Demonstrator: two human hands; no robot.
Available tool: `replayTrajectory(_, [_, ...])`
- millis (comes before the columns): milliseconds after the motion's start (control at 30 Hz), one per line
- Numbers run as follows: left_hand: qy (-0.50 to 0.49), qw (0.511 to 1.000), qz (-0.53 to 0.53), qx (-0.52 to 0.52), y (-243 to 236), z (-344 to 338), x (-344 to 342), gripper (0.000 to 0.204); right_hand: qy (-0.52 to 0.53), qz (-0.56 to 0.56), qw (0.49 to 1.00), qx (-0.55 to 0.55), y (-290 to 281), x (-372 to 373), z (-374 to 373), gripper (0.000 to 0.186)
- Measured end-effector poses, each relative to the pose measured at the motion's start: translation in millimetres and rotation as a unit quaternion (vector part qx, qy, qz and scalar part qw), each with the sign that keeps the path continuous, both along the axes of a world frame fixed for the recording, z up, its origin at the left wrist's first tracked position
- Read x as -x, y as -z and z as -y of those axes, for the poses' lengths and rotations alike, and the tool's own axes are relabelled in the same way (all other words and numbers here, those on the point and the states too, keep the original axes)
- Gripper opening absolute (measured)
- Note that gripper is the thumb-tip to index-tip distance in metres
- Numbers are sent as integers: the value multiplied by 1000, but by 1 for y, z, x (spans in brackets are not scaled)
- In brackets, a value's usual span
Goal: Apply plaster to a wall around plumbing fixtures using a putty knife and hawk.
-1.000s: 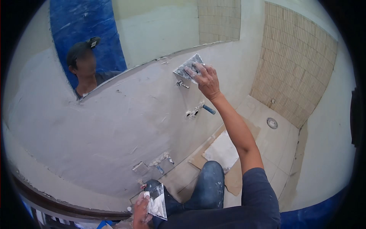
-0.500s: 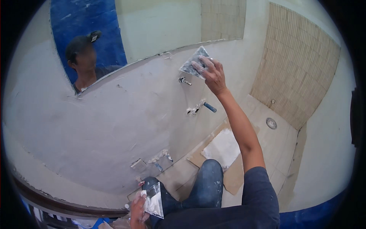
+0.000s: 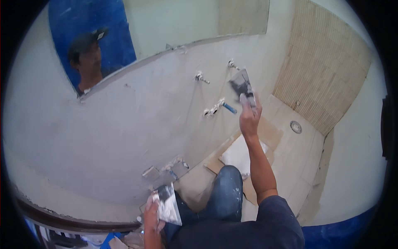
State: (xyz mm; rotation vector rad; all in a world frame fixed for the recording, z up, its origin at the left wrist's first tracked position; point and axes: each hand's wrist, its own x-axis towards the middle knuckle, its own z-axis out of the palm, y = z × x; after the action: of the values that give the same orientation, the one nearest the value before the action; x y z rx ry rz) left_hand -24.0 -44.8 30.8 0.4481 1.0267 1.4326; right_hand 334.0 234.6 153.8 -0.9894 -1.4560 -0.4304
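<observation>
My right hand grips a flat putty scraper, its blade smeared grey and slightly blurred. It is held up in front of the wall, just below a metal pipe stub, and appears off the surface. Low at the left, my left hand is closed on a second scraper that carries a mass of white putty. That one sits over my left knee. The wall is coated in pale grey plaster with a few rough marks.
Another metal stub and a blue pipe plug project from the wall. A mirror is above. Recessed boxes sit low. On the floor lie a white-smeared board and cardboard; a round drain is at the right.
My right hand has come down and right with its scraper, away from the mirror's lower edge, uncovering the upper pipe stub. The left hand has barely shifted.
</observation>
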Motion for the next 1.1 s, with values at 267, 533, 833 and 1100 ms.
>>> replayTrajectory(267, [-115,986,85,-87,6,-79,-47,26,-502,-44,834,223,73,102,162,58])
replayTrajectory(533, [-155,977,105,-100,-11,-73,-26,27,-221,284,873,330,84,59,144,61])
replayTrajectory(833, [-85,991,56,-89,10,-42,-6,28,-373,-355,824,238,-79,98,15,25])
replayTrajectory(1100, [-119,989,50,-74,30,-20,16,30,-468,-567,629,251,-93,152,-35,25])
